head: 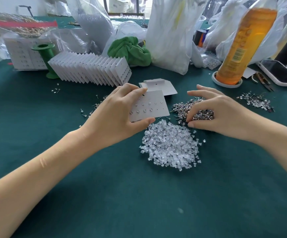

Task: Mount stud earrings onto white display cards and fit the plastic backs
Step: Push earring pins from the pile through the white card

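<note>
Holding a white display card (150,104) above the green table cover (139,194), the left hand (115,114) clamps it between the thumb at its near edge and the fingers at its far edge. The card is nearly square, tilted with its face toward the camera, its far-right corner pointing away and right. Several small stud earrings sit in rows on its left half; the holes toward the right look unfilled.

The right hand (219,112) rests on a heap of stud earrings (182,108) just right of the card, fingers curled down into it, thumb and forefinger drawn close at the heap's near edge. Whether they pinch a stud cannot be told.

Just in front of both hands lies a heap of clear plastic backs (171,146), touching the earring heap's near edge. Beyond the held card lie blank cards (165,86), flat on the cloth. A long row of filled cards (91,69) stands on edge further left, its line running from far-left to near-right, beside a green spool (45,56). A smaller scatter of studs (257,101) lies right, near an orange bottle (243,45) and a phone (279,72). Plastic bags (170,31) and a green cloth (130,50) crowd the far side.
</note>
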The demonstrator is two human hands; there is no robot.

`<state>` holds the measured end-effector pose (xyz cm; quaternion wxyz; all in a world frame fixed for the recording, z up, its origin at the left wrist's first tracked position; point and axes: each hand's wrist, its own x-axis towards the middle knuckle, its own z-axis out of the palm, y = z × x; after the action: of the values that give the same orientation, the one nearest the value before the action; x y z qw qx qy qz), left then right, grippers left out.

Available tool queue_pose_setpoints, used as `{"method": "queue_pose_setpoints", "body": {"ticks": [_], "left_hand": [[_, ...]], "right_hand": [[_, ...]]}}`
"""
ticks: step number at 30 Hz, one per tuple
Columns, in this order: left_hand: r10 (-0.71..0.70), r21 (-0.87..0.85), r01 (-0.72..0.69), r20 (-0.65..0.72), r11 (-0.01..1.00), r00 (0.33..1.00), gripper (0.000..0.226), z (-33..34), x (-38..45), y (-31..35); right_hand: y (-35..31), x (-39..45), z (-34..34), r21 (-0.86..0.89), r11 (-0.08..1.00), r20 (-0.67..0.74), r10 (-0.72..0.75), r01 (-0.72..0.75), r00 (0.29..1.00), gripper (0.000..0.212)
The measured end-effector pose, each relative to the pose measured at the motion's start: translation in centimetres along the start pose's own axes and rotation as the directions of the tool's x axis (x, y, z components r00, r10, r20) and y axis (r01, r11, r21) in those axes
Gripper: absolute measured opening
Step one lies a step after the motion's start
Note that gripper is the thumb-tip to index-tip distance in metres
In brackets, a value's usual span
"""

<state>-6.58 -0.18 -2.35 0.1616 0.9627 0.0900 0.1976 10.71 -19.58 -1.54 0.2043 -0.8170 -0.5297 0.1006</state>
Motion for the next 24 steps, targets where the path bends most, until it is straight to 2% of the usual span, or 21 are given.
{"method": "queue_pose_setpoints", "body": {"ticks": [4, 8, 13, 16, 18, 20, 22, 24], "left_hand": [[0.003, 0.007, -0.003, 0.025, 1.000, 1.000, 0.075, 0.1, -0.1, 0.1], [0.013, 0.001, -0.013, 0.035, 1.000, 0.999, 0.073, 0.2, -0.1, 0.2], [0.017, -0.038, -0.015, 0.057, 0.999, 0.998, 0.073, 0.5, -0.3, 0.3], [0.015, -0.108, -0.006, 0.080, 0.994, 0.997, 0.075, 0.7, -0.4, 0.3], [0.023, -0.149, -0.011, 0.080, 0.989, 0.997, 0.076, 0.8, -0.5, 0.4], [0.042, -0.181, -0.028, 0.072, 0.983, 0.997, 0.075, 0.8, -0.5, 0.6], [0.066, -0.207, -0.054, 0.053, 0.977, 0.996, 0.076, 0.7, -0.6, 0.8], [0.080, -0.235, -0.069, 0.036, 0.970, 0.996, 0.078, 0.7, -0.7, 1.0]], "right_hand": [[-0.3, 0.2, 0.2, -0.041, 0.999, -0.023, -0.004, 0.003, 1.000, 0.003], [-0.5, 0.2, 0.7, -0.061, 0.998, -0.073, -0.021, 0.017, 0.997, 0.004], [-0.5, 0.2, 0.8, -0.013, 1.000, -0.061, -0.026, 0.025, 0.998, 0.008], [-0.9, 0.0, 0.1, 0.217, 0.976, -0.091, 0.041, -0.020, 0.995, 0.004], [-1.6, -0.2, -0.4, 0.455, 0.890, -0.108, 0.105, -0.045, 0.989, 0.010], [-2.3, -0.4, -0.5, 0.617, 0.785, -0.090, 0.125, -0.043, 0.988, 0.019], [-3.1, -0.7, 0.0, 0.685, 0.727, -0.046, 0.114, -0.052, 0.992, 0.013], [-3.5, -0.8, 0.4, 0.700, 0.711, -0.017, 0.110, -0.067, 0.994, 0.008]]}}
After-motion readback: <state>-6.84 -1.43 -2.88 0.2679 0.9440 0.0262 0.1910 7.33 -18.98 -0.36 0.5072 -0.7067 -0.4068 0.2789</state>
